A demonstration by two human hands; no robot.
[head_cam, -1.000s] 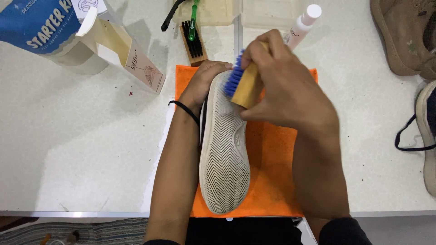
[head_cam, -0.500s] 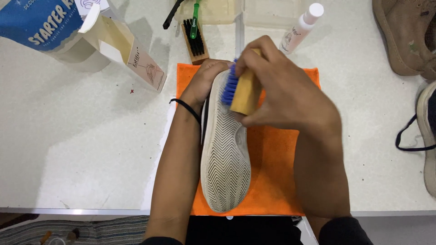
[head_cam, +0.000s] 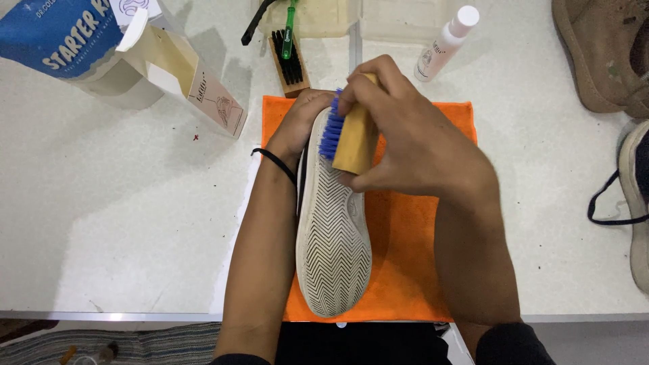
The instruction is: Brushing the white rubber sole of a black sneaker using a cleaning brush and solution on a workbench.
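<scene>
Right hand in a closed grip around a wooden brush with blue bristles, bristles pressed sideways against the edge of a shoe sole near its far end

Left hand just beside that grip, fingers wrapped round the far end of the same shoe, holding it sole-up; thin black band on the wrist

Shoe directly under the brush grip, whitish sole with a zigzag tread, stretching from the grip back toward the body, its near end at the desk edge

Beneath shoe and both hands, an orange cloth spread flat on the white desk

Beyond the grip, away from the body: a second wooden brush with dark bristles, a green-handled tool lying across it, and pale trays at the far edge

Beyond and to the right of the grip, near the cloth's corner: a small white bottle with a pale cap lying tilted

Well to the left of the grip: an opened cardboard box, flap up, beside a blue and white package

Well to the right: a tan shoe at the far corner and part of another shoe with a dark lace at the edge of view
</scene>
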